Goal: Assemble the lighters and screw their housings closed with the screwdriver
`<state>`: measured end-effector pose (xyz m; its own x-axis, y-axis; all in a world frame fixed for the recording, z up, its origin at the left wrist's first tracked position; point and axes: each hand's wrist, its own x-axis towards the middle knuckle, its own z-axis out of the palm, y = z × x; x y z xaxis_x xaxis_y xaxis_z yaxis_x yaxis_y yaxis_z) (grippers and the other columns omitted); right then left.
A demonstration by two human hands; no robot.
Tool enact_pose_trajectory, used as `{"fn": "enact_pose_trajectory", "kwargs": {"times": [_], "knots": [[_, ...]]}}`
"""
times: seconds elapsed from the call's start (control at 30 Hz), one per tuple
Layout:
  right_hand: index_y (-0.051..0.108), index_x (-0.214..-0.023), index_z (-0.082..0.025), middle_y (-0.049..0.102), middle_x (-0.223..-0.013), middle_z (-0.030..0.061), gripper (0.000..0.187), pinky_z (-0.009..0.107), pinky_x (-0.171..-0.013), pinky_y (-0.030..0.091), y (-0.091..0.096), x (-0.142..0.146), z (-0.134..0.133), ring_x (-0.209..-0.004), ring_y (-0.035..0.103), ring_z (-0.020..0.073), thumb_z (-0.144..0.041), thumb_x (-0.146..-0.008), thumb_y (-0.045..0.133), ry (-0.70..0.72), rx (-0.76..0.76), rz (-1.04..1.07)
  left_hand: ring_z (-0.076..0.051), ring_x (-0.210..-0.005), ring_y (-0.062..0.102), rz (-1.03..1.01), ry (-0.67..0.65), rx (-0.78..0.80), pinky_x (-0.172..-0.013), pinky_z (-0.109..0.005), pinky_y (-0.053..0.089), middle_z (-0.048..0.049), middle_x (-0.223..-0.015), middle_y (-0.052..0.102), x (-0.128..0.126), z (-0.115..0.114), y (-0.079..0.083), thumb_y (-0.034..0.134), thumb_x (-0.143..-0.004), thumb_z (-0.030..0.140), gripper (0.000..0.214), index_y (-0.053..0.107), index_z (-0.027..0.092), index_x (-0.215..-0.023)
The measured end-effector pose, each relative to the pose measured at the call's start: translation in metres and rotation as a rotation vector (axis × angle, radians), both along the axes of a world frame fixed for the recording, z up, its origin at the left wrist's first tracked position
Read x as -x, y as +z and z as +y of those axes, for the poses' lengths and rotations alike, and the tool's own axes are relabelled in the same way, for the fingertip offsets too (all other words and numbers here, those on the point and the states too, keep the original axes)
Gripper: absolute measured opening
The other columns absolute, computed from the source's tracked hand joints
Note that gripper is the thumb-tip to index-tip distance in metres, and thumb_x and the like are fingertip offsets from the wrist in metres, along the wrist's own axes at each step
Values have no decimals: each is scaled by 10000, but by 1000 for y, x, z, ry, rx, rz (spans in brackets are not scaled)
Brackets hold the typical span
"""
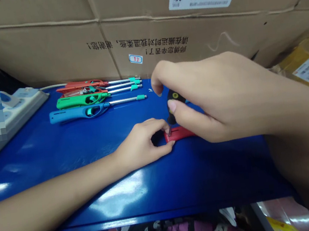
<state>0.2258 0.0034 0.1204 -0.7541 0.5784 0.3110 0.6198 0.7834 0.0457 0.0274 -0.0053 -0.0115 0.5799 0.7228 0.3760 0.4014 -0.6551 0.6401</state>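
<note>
My right hand (222,97) is closed around a small black-handled screwdriver (172,104), its tip pressed down onto a red lighter (179,133) lying on the blue table (89,149). My left hand (143,142) pinches the left end of that red lighter and steadies it against the table top. Most of the lighter's body is hidden under my right hand.
Several long-nosed lighters lie in a row at the back: red ones (82,86), a green one (81,100) and a blue one (78,112). A white power strip (15,108) sits at the left. Big cardboard boxes (140,28) wall off the back.
</note>
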Motion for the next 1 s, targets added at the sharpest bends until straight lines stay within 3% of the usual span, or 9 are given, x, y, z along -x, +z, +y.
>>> {"fn": "enact_pose_trajectory", "kwargs": {"times": [0.07, 0.13, 0.27, 0.43, 0.5, 0.57, 0.73, 0.87, 1.0], "knots": [[611, -1002, -215, 615, -678, -8, 291, 266, -597, 340, 1, 0, 0, -675, 645, 176, -456, -989, 448, -30, -8, -3, -191, -874, 704, 14, 4, 3, -797, -302, 534, -11, -935, 740, 0, 0, 0, 719, -829, 210, 127, 651, 190, -934], [608, -959, -208, 597, -654, -1, 269, 276, -571, 302, 2, 0, -1, -620, 605, 167, -417, -993, 441, -72, -52, -65, -194, -898, 707, 22, 5, 15, -812, -305, 533, -21, -980, 748, -1, 0, 1, 715, -837, 213, 126, 656, 188, -945], [564, -1146, -201, 665, -843, 20, 260, 295, -544, 244, 5, 1, -4, -602, 537, 154, -255, -936, 421, -58, -56, -106, -178, -857, 709, 0, 3, 20, -794, -287, 536, -3, -933, 748, 0, -1, 2, 710, -836, 208, 125, 661, 195, -950], [597, -1051, -222, 606, -684, -6, 263, 302, -541, 197, 5, 1, -4, -521, 455, 146, -405, -1008, 413, -71, -128, -158, -199, -900, 710, 29, 11, 24, -823, -315, 540, -16, -973, 751, 0, 0, 0, 713, -840, 233, 140, 660, 199, -966], [574, -1132, -214, 639, -762, 6, 229, 306, -542, 220, 5, 1, -4, -556, 487, 164, -283, -963, 435, -60, -126, -140, -189, -873, 711, 20, 7, 32, -813, -306, 541, -4, -935, 750, 0, 0, 0, 710, -843, 229, 136, 659, 202, -966], [538, -1206, -198, 671, -887, 30, 310, 307, -548, 241, 5, 1, -4, -622, 536, 181, -230, -918, 428, -32, -99, -113, -183, -855, 709, 8, 5, 29, -807, -300, 541, 6, -898, 742, 0, 0, 0, 715, -836, 225, 128, 651, 203, -945], [565, -1181, -217, 617, -719, -3, 323, 306, -548, 186, 3, 1, -4, -531, 465, 153, -427, -1011, 388, -63, -168, -141, -201, -897, 710, 23, 12, 26, -829, -320, 540, -14, -963, 749, 0, 0, 1, 711, -838, 231, 125, 655, 201, -946], [489, -1302, -178, 653, -853, 18, 409, 299, -539, 242, 3, 0, -5, -570, 477, 156, -242, -900, 442, 12, -83, -50, -195, -865, 713, 6, 10, 55, -810, -313, 543, -1, -914, 745, 0, 0, 1, 720, -836, 240, 129, 650, 205, -939], [553, -1230, -198, 635, -738, 10, 405, 291, -535, 231, 4, 0, -5, -529, 465, 146, -486, -989, 404, -22, -72, -71, -197, -868, 708, 16, 12, 63, -819, -324, 540, -3, -928, 735, 0, 0, 1, 730, -818, 221, 141, 638, 200, -923]]}}
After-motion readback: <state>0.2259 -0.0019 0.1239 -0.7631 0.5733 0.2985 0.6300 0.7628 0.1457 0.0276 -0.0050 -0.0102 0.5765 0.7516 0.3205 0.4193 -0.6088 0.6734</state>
